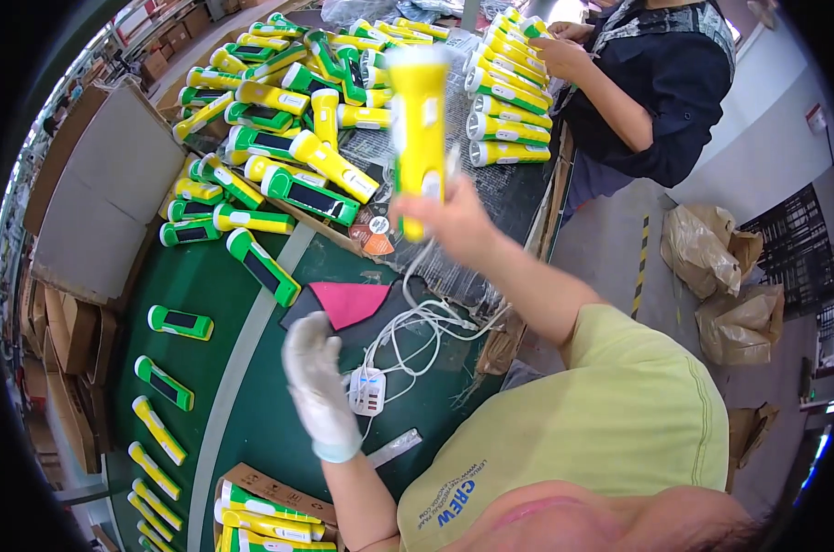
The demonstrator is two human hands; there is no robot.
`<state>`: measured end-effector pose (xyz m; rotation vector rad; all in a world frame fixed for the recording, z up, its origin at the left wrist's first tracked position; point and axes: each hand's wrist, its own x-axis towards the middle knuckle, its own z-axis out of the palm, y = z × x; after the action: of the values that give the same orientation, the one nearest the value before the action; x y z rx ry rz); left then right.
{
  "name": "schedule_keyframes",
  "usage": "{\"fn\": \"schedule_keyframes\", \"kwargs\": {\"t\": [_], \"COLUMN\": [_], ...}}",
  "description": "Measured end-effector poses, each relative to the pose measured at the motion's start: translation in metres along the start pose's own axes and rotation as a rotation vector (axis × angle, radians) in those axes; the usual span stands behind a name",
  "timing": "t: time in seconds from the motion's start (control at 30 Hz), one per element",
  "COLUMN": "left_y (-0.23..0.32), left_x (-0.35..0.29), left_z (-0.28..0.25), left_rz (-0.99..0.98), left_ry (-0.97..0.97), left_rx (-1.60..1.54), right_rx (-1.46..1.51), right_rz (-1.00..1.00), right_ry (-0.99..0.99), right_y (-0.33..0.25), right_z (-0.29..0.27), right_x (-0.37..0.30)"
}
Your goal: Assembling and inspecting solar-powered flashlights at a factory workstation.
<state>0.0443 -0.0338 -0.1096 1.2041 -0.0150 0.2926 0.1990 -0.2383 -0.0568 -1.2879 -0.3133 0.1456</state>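
Note:
My bare right hand (460,224) grips a yellow flashlight (419,138) with green trim by its lower end. The flashlight is upright, its wide pale head at the top and slightly blurred. Below it a white cable (411,279) rises toward my hand; whether it joins the flashlight I cannot tell. In a white glove, my left hand (319,382) hovers over the green surface with nothing in it, its fingers raised and slightly bent. Just to its right lies a white multi-port USB charger (367,392) with tangled white cables, and above it a pink cloth (351,304).
Many yellow-green flashlights (279,110) pile up at the far left. Others lie spaced along a green conveyor belt (224,359). A cardboard box (279,488) at the front holds several more. At the far right a co-worker (656,83) stands beside stacked flashlights (509,92).

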Motion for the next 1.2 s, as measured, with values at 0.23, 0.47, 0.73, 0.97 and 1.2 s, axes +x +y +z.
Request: {"fn": "schedule_keyframes", "kwargs": {"t": [0.23, 0.47, 0.73, 0.97, 1.2], "left_y": [0.008, -0.021, -0.051, -0.040, -0.040], "left_x": [0.048, 0.091, 0.111, 0.128, 0.108], "left_z": [-0.074, -0.154, -0.184, -0.204, -0.226], "left_rz": [-0.047, 0.249, -0.029, -0.086, 0.138], "left_ry": [0.601, 0.761, 0.722, 0.778, 0.882], "left_rx": [0.300, 1.554, 1.636, 1.574, 1.149], "right_rx": [-1.246, -1.032, -0.211, -0.129, -1.030], "right_rz": [-0.012, 0.029, 0.111, 0.204, -0.237], "right_ry": [0.182, 0.425, 0.561, 0.694, 0.231], "right_y": [0.025, 0.087, 0.102, 0.124, 0.126], "right_z": [-0.076, -0.150, -0.133, -0.128, -0.092], "right_x": [0.094, 0.182, 0.196, 0.148, 0.067]}}
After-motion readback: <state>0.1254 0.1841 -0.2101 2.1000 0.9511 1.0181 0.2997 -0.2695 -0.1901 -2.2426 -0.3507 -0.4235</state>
